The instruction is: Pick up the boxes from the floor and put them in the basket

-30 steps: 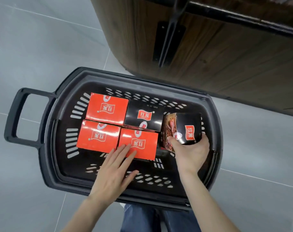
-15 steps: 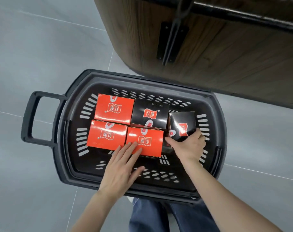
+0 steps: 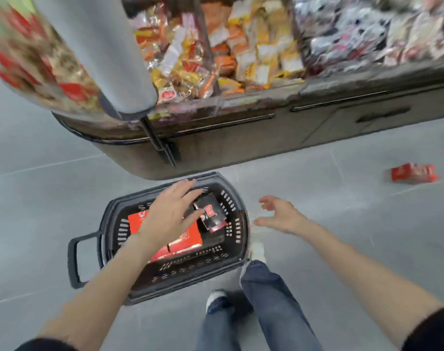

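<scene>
Now your left hand (image 3: 169,214) hovers with fingers spread above the red boxes (image 3: 140,221) and black box (image 3: 212,214) in the basket (image 3: 103,224). Your right hand (image 3: 281,215) hangs loosely open, empty, just past the right rim. Well right of it, a loose red box (image 3: 413,173) lies on open floor (image 3: 342,224).

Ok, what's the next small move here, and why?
Probably step right and reach the right hand toward the red box lying on the floor, outside the basket. Both hands are open and empty, the left hand above the boxes already in it.
</scene>
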### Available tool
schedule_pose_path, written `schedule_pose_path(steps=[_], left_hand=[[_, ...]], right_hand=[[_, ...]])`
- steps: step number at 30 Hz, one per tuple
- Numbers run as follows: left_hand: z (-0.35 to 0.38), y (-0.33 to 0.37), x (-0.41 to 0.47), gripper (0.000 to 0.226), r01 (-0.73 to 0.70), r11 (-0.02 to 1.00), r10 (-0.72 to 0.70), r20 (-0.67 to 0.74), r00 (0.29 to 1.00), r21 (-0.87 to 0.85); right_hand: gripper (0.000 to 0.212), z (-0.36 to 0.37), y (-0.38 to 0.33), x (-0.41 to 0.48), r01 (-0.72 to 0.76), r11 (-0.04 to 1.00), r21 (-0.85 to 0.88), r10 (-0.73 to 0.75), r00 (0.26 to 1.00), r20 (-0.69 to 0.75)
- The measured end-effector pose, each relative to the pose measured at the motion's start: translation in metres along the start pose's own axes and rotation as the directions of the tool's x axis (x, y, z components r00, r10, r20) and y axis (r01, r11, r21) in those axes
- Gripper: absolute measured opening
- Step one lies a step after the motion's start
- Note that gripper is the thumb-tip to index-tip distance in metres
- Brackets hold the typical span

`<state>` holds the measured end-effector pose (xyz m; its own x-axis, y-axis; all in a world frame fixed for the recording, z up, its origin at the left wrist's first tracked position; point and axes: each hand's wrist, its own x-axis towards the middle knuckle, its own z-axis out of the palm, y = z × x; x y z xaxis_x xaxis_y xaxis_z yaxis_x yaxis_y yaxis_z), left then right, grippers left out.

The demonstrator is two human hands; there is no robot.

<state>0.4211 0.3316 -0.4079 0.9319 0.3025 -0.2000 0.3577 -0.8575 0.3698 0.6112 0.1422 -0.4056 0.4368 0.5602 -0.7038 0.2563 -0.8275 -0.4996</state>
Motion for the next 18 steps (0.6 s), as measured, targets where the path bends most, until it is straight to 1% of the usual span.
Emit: schedule_pose_path(steps=[2,4,6,8,10,13,18], left_hand=[[-0.043,0.034,0.008,0.053,-0.117,0.992,0.117,0.014,0.993,0.049],[-0.08,0.07,0.015,0.056,-0.214,0.973,0.212,0.031,0.977,0.086],[-0.109,0.107,0.023,0.064,-0.29,0.952,0.282,0.091,0.955,0.097],[-0.131,0.144,0.035,0.068,-0.35,0.927,0.323,0.186,0.928,0.136],[-0.147,0.181,0.047,0.074,-0.397,0.904,0.348,0.264,0.899,0.16],[-0.161,0.241,0.066,0.082,-0.467,0.87,0.398,0.334,0.855,0.158],[-0.164,0.353,0.111,0.085,-0.599,0.786,0.478,0.46,0.748,0.157]], right_hand=[[0.068,-0.028,-0.004,-0.043,0.024,0.998,0.052,-0.019,0.995,-0.096],[0.071,-0.054,-0.005,-0.086,0.053,0.996,0.067,-0.041,0.985,-0.165],[0.075,-0.079,-0.001,-0.127,0.069,0.997,0.018,-0.063,0.972,-0.225],[0.079,-0.103,0.007,-0.165,0.064,0.997,-0.035,-0.071,0.956,-0.286],[0.083,-0.123,0.021,-0.201,0.036,0.998,-0.045,-0.049,0.937,-0.345],[0.086,-0.152,0.054,-0.25,-0.019,0.999,-0.036,0.003,0.912,-0.409],[0.085,-0.199,0.129,-0.314,-0.118,0.991,0.064,0.134,0.838,-0.529]])
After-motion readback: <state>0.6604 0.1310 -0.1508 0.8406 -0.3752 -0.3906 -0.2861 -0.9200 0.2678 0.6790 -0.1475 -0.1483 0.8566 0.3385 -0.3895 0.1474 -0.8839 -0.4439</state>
